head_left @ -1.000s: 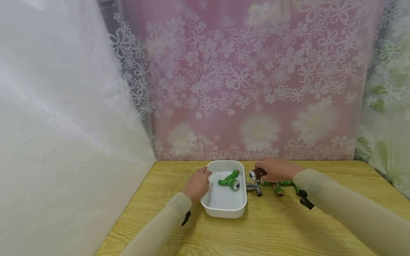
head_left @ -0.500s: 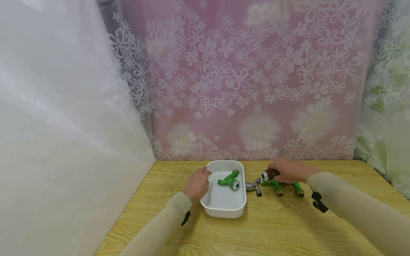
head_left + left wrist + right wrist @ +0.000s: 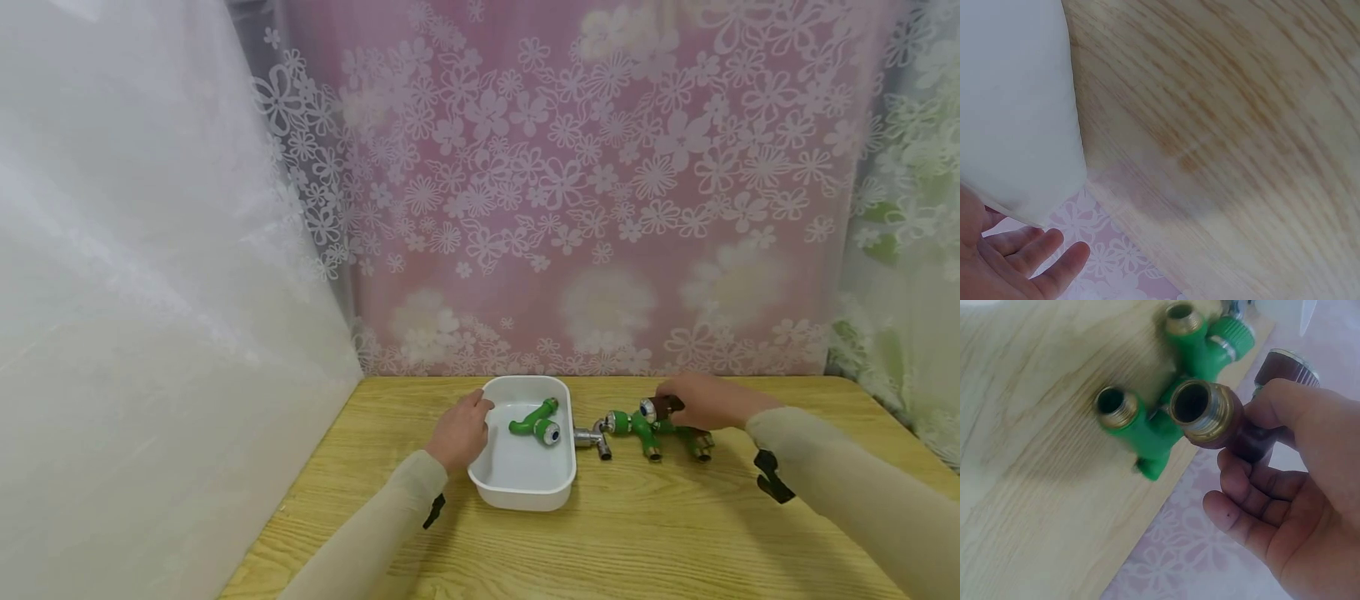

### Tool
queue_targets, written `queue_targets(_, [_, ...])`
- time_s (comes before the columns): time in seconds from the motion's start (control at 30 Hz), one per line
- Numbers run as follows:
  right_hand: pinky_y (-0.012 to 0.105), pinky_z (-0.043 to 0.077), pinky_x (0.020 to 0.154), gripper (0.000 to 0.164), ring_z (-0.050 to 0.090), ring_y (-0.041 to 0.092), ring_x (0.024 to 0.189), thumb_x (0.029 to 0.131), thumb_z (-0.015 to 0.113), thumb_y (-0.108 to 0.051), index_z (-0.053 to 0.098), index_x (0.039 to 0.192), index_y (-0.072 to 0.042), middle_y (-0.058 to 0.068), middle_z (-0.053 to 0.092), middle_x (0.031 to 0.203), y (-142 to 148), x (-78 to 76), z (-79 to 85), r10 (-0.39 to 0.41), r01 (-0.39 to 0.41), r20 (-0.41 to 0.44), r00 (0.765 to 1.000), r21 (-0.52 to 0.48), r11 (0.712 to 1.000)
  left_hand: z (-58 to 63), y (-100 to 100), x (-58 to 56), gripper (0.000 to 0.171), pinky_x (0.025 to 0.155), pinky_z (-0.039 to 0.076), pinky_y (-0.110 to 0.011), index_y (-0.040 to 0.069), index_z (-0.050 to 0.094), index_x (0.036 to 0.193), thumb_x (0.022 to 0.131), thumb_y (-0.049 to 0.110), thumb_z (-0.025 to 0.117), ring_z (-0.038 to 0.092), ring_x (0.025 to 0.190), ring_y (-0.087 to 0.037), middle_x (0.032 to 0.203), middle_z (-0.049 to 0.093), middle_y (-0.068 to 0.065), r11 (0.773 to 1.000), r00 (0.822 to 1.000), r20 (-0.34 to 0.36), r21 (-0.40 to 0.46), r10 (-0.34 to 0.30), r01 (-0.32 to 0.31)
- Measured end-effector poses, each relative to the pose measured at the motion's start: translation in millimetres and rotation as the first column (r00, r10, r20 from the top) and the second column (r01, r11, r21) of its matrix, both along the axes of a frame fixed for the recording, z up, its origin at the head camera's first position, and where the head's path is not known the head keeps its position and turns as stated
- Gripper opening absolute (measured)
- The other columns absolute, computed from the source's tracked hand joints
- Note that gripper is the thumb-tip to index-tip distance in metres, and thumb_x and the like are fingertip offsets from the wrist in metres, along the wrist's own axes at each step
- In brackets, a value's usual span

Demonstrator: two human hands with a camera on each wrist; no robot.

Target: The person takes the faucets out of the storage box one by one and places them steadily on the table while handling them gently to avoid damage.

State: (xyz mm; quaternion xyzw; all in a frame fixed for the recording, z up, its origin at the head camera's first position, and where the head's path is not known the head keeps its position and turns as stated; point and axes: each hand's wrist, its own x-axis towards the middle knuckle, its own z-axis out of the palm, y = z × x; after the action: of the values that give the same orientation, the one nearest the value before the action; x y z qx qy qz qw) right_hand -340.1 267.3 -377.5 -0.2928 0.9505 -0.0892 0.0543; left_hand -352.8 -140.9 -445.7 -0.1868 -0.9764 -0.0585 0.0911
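Note:
My right hand (image 3: 705, 402) grips a dark brown tap (image 3: 1240, 440) with a brass threaded end and a ridged knob. It is held over the right end of a row of taps. Under it lies a green tap (image 3: 1154, 440), with another green tap (image 3: 1200, 353) beside that one. My left hand (image 3: 459, 432) holds the left rim of a white plastic basin (image 3: 523, 500), its fingers on the outer side in the left wrist view. Inside the basin lies a green tap (image 3: 534, 421) with a silver-ringed knob.
A chrome tap (image 3: 588, 437) lies against the basin's right side, at the left end of the row. All stand on a wood-grain table (image 3: 637, 533). Behind its far edge hangs a pink flowered curtain (image 3: 600, 208), with a white sheet (image 3: 150, 333) along the left.
My right hand has moved to the right with the brown tap, uncovering more of the green taps in the row. The left hand and the basin have stayed nearly still.

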Motion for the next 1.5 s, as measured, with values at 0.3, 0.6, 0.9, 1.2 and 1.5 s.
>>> queue_targets(0.3, [0.030,0.041,0.059,0.017,0.052,0.008,0.071,0.092,0.070,-0.012,0.067,0.108,-0.010,-0.004,0.063,0.091,27.8,-4.9,-10.0,-0.046,0.046,-0.001,0.999,-0.022,0.999,0.7,-0.2,-0.2,0.034,0.109,0.049,-0.044,0.009,0.059,0.136,0.103,0.016,0.053,0.049,0.138,-0.031,0.153,0.046,-0.017,1.000,1.000,0.016,-0.003,0.008,-0.008])
queue_targets(0.6, [0.033,0.046,0.061,0.021,0.056,0.011,0.076,0.092,0.070,-0.013,0.067,0.112,-0.007,0.001,0.066,0.098,51.6,-9.7,-20.6,-0.088,0.088,0.027,0.996,-0.011,0.996,0.4,0.3,-0.3,0.035,0.109,0.049,-0.045,0.010,0.058,0.137,0.103,0.017,0.053,0.049,0.139,-0.030,0.154,0.045,-0.015,1.000,1.000,0.018,-0.009,0.020,-0.019])
queue_targets(0.9, [0.032,0.044,0.060,0.016,0.053,0.011,0.072,0.091,0.068,-0.009,0.068,0.107,-0.006,0.001,0.066,0.093,68.6,-9.8,-28.0,-0.120,0.122,0.046,0.992,-0.034,0.992,0.9,0.8,-1.1,0.035,0.109,0.049,-0.045,0.010,0.059,0.137,0.103,0.017,0.053,0.050,0.139,-0.030,0.154,0.046,-0.015,1.000,1.000,0.012,-0.011,0.019,-0.019])
queue_targets(1.2, [0.035,0.051,0.063,0.016,0.060,0.013,0.076,0.090,0.072,-0.012,0.069,0.104,-0.005,0.002,0.068,0.092,79.6,-12.0,-34.3,-0.124,0.124,0.003,0.992,0.005,0.992,-0.9,0.4,-3.2,0.035,0.108,0.049,-0.044,0.011,0.059,0.137,0.103,0.018,0.053,0.050,0.138,-0.029,0.154,0.046,-0.014,0.999,0.999,0.009,-0.019,0.031,-0.031])
queue_targets(1.5, [0.035,0.047,0.062,0.015,0.057,0.015,0.075,0.091,0.069,-0.007,0.068,0.105,-0.002,0.005,0.067,0.092,83.5,-13.8,-40.0,-0.150,0.150,0.038,0.988,0.015,0.989,1.6,2.3,-0.3,0.035,0.109,0.049,-0.044,0.010,0.059,0.137,0.103,0.018,0.053,0.049,0.139,-0.030,0.154,0.045,-0.015,0.999,0.999,0.018,-0.030,0.029,-0.028])
